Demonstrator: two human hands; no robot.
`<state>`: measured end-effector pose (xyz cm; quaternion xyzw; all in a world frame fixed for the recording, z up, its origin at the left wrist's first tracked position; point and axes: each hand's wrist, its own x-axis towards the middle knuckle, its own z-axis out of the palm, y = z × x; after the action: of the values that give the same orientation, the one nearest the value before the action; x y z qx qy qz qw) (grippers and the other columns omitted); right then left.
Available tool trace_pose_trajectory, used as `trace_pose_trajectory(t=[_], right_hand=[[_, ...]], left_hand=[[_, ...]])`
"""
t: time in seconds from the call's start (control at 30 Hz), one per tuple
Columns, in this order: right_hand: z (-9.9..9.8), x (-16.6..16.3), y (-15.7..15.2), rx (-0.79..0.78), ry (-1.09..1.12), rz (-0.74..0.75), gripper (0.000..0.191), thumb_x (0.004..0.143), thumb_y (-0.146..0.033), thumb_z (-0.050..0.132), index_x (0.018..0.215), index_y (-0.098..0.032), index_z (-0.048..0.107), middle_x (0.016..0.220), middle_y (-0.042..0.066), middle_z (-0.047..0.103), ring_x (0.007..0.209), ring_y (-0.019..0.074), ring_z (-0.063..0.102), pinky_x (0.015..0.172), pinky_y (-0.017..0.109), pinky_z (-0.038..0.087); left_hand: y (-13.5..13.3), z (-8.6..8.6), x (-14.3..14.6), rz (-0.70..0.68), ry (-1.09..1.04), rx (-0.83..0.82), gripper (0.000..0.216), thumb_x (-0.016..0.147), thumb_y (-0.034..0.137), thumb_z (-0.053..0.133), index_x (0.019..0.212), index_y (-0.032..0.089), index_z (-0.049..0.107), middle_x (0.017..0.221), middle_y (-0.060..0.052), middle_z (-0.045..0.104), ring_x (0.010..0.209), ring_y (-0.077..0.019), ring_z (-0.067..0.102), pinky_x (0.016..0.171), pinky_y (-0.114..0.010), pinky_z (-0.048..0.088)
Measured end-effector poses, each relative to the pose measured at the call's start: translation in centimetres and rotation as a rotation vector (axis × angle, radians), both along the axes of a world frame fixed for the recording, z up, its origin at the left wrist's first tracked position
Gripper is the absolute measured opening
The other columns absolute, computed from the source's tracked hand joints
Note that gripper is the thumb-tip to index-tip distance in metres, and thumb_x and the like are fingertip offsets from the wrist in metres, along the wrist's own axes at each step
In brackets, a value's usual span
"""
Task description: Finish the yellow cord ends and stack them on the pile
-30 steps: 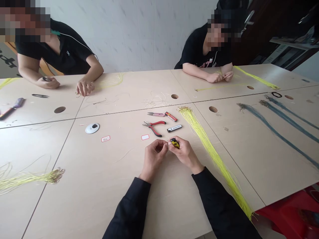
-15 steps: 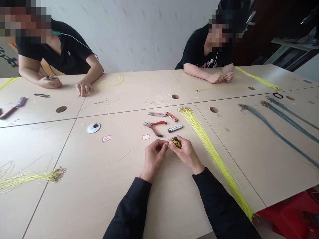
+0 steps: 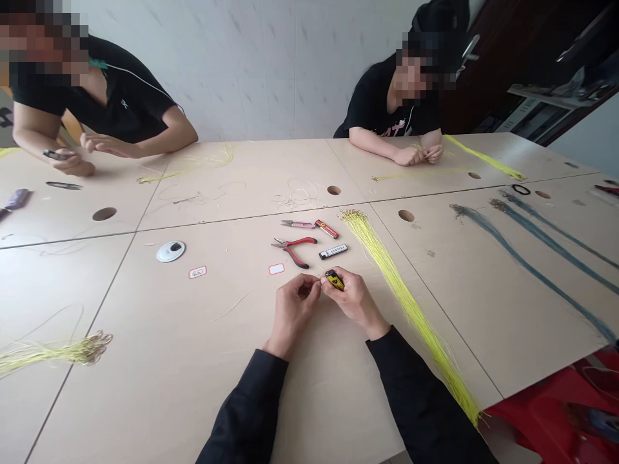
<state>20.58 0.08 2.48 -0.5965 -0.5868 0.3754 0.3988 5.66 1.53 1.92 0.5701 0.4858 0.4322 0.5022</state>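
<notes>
Gripping yellow lighter (image 3: pixel 334 280) in R hand (image 3: pixel 355 301), L hand (image 3: pixel 293 307) pinching thin strand (image 3: pixel 320 278)

Three lighters (image 3: pixel 334 280), one pair of red-handled pliers (image 3: pixel 293 251), two pairs of thread snips (image 3: pixel 297 224), two small red-edged labels (image 3: pixel 197 272), one round white disc (image 3: pixel 170 251), three grey-blue cord bundles (image 3: pixel 527 274), five round holes (image 3: pixel 406 215) and two seated people (image 3: pixel 391 109) are in view.

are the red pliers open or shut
Probably open: the handles of the red-handled pliers splay apart in a wide V as they lie, though the jaws are too small to tell for certain.
</notes>
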Motion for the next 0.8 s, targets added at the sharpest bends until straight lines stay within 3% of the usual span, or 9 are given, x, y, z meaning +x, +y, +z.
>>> trace_pose_trajectory(t=[0.23, 0.43, 0.8], right_hand=[[-0.23, -0.11, 0.04, -0.017, 0.015, 0.009, 0.02, 0.087, -0.039, 0.058, 0.083, -0.019, 0.058, 0.069, -0.002, 0.053, 0.062, 0.0135, 0.046, 0.059, 0.025, 0.039], [-0.32, -0.02, 0.03, -0.009, 0.026, 0.004, 0.019, 0.086, -0.037, 0.058, 0.082, -0.019, 0.058, 0.068, -0.003, 0.054, 0.062, 0.0132, 0.046, 0.058, 0.024, 0.039], [-0.17, 0.42, -0.11, 0.002, -0.009, 0.026, 0.019, 0.088, -0.037, 0.059, 0.084, -0.019, 0.06, 0.068, -0.003, 0.051, 0.062, 0.0126, 0.043, 0.057, 0.024, 0.037]], left_hand=[[-0.05, 0.26, 0.01, -0.007, -0.025, -0.04, 0.02, 0.081, 0.035, 0.066, 0.079, 0.015, 0.069, 0.074, -0.003, 0.071, 0.066, -0.0144, 0.062, 0.064, -0.025, 0.047], [0.04, 0.02, -0.14, -0.022, -0.051, -0.041, 0.021, 0.083, 0.036, 0.066, 0.088, 0.016, 0.071, 0.083, -0.005, 0.074, 0.073, -0.0165, 0.065, 0.068, -0.026, 0.049], [-0.09, -0.09, -0.09, -0.022, 0.047, 0.053, 0.016, 0.085, 0.031, 0.063, 0.081, 0.017, 0.069, 0.075, -0.002, 0.069, 0.066, -0.0135, 0.06, 0.063, -0.024, 0.045]])
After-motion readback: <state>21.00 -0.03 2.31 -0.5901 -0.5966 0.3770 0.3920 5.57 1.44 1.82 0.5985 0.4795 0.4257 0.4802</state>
